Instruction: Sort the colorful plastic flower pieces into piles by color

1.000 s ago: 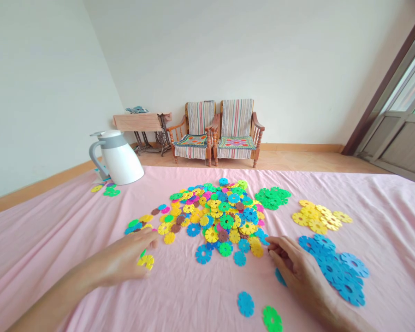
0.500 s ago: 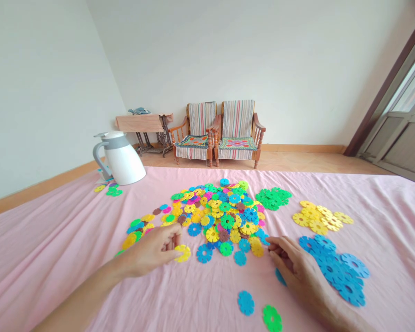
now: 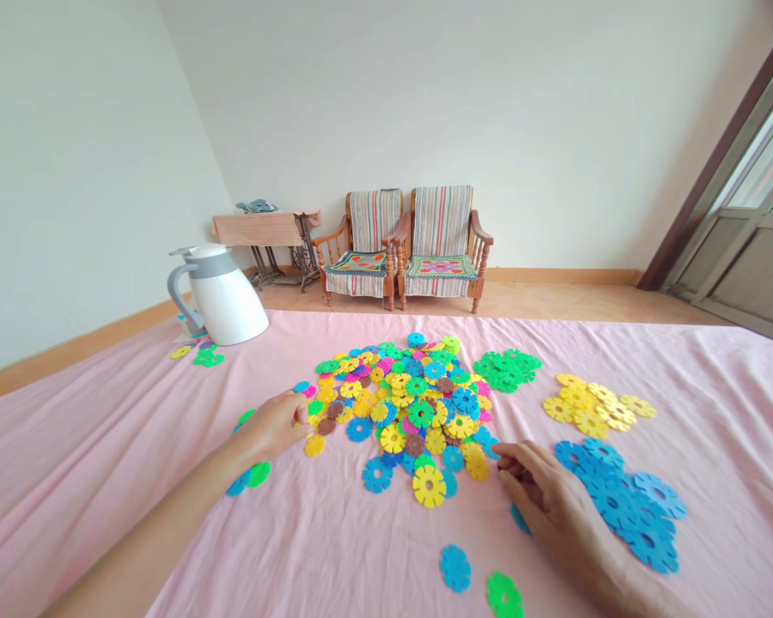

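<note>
A mixed heap of coloured flower-shaped plastic discs (image 3: 412, 395) lies on a pink sheet (image 3: 354, 558). My left hand (image 3: 271, 426) reaches to the heap's left edge, fingers curled down onto the pieces; what they pinch is hidden. A large yellow disc (image 3: 429, 485) lies alone in front of the heap. My right hand (image 3: 554, 506) rests on the sheet with bent fingers over a blue disc (image 3: 520, 518) that peeks out beneath it. Beside it are sorted piles: blue (image 3: 624, 502), yellow (image 3: 593, 408) and green (image 3: 508, 369).
A white jug (image 3: 222, 294) stands at the back left with a few discs (image 3: 199, 354) beside it. Loose blue (image 3: 455, 567) and green (image 3: 505, 594) discs lie near me. Two wooden armchairs (image 3: 403, 245) and a small table (image 3: 264, 227) stand by the far wall.
My left hand slid a yellow disc rightward, let it go in front of the heap, and drew back to the heap's left edge. My right hand stayed put.
</note>
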`<state>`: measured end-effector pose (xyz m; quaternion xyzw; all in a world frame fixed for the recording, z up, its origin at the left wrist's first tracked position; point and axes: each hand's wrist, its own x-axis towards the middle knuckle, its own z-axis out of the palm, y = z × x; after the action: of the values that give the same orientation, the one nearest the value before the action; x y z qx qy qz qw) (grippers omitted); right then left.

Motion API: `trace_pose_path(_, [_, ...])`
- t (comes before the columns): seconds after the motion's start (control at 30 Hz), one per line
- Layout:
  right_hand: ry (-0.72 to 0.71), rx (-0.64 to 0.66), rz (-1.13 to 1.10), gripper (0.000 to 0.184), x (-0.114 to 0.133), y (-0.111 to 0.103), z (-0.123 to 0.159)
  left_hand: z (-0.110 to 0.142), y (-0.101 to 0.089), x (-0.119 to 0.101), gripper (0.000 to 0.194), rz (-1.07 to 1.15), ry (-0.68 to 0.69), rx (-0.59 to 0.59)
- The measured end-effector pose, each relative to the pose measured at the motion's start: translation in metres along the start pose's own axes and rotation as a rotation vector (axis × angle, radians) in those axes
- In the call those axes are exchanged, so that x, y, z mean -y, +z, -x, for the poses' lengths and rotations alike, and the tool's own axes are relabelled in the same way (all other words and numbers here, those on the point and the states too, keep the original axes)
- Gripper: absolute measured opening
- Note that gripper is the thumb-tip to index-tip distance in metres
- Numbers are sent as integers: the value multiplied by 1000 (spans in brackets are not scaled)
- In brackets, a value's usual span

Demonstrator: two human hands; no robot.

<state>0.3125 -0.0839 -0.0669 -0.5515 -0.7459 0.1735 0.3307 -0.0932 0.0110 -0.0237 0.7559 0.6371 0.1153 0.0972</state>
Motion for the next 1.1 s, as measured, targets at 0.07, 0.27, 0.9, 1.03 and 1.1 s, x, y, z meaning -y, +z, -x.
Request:
trace_pose_path(0.07, [2, 1, 1, 23, 1, -1, 0, 1, -2, -4, 11, 1, -1, 8])
trace_pose_path(0.27, [-14, -12, 1, 23, 4, -2, -1, 2, -7, -9, 23, 17, -28, 32])
trace_pose_path(0.9, [-32, -31, -9, 22, 5, -3, -2, -26, -14, -72, 21, 170, 64, -20])
trace_pose_path(1.03, [-24, -29, -9, 25, 5, -3, -2, -49, 3, -61, 11, 54, 107, -62])
trace_pose_path(1.1, [-18, -17, 0, 26, 5, -3, -2, -53, 9, -61, 5, 15, 132, -67])
